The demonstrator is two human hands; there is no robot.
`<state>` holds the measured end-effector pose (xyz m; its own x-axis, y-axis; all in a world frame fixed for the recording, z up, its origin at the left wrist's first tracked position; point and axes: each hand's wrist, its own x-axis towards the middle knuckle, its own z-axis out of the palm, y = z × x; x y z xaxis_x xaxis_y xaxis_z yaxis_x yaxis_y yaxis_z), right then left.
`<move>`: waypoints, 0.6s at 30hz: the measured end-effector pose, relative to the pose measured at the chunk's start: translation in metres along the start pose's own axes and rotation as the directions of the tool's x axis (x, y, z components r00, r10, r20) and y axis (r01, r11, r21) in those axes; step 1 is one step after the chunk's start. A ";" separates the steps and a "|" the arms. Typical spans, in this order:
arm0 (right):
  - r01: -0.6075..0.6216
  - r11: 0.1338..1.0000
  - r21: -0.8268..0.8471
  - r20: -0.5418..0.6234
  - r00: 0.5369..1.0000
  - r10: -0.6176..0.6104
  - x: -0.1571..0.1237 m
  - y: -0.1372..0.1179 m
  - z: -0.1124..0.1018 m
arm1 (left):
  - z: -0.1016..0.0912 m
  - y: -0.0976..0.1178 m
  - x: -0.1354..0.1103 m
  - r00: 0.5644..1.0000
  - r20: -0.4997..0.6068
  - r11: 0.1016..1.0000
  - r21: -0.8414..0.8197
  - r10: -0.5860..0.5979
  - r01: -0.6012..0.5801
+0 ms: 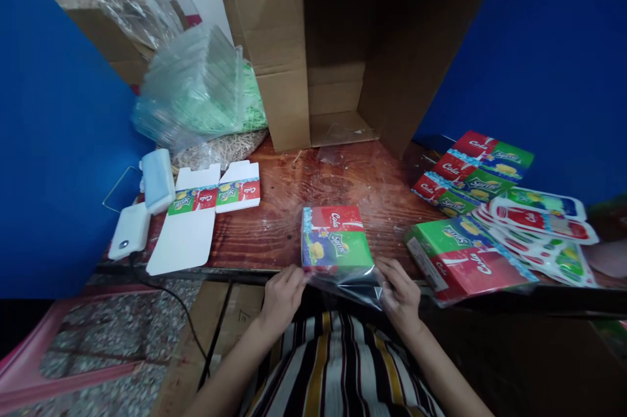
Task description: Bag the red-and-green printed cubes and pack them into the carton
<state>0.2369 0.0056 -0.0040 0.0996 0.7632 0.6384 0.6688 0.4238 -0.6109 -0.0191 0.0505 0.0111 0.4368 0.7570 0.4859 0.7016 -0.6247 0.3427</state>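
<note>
A red and green printed box, marked Cola and Sprite, lies at the table's front edge in front of me. Clear plastic film covers it and hangs loose past its near end. My left hand is closed, pinching the film at the box's near left corner. At the near right corner, my right hand pinches the loose film between thumb and fingers. To the right of my right hand lies another printed box, with a white label on its side and a shiny surface.
Unfolded cartons lie at left, near a white device with a cable. Printed boxes and loose printed cards are at right. Behind stand a large open cardboard box and bagged clear trays. Blue panels flank the table.
</note>
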 end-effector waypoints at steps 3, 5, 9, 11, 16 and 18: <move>0.002 1.000 0.009 -0.034 0.999 -0.001 0.002 -0.005 -0.002 | -0.004 0.003 0.001 0.984 -0.056 0.984 0.059 0.169 -0.166; 0.015 1.000 -0.025 -0.045 0.999 -0.016 0.000 -0.007 -0.005 | -0.005 0.006 -0.002 0.973 -0.083 0.976 0.070 0.214 -0.208; 0.056 0.995 -0.087 0.013 0.998 -0.055 -0.016 -0.007 -0.014 | -0.002 0.012 -0.011 0.965 -0.125 0.973 0.061 0.230 -0.224; 0.040 0.997 -0.061 0.047 0.998 -0.037 -0.028 -0.007 -0.017 | 0.001 0.012 -0.017 0.961 -0.148 0.972 0.015 0.233 -0.234; -0.005 1.000 0.022 0.060 0.998 0.003 -0.038 -0.006 -0.019 | 0.008 0.009 -0.020 0.990 -0.039 0.968 -0.216 -0.136 0.124; -0.041 0.998 0.045 0.042 0.998 0.039 -0.032 -0.006 -0.016 | 0.011 0.009 -0.017 0.963 0.019 0.941 -0.206 -0.270 0.268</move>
<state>0.2412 -0.0296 -0.0132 0.0943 0.7988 0.5941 0.6304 0.4139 -0.6567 -0.0138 0.0345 -0.0031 0.2413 0.9011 0.3603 0.6616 -0.4244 0.6182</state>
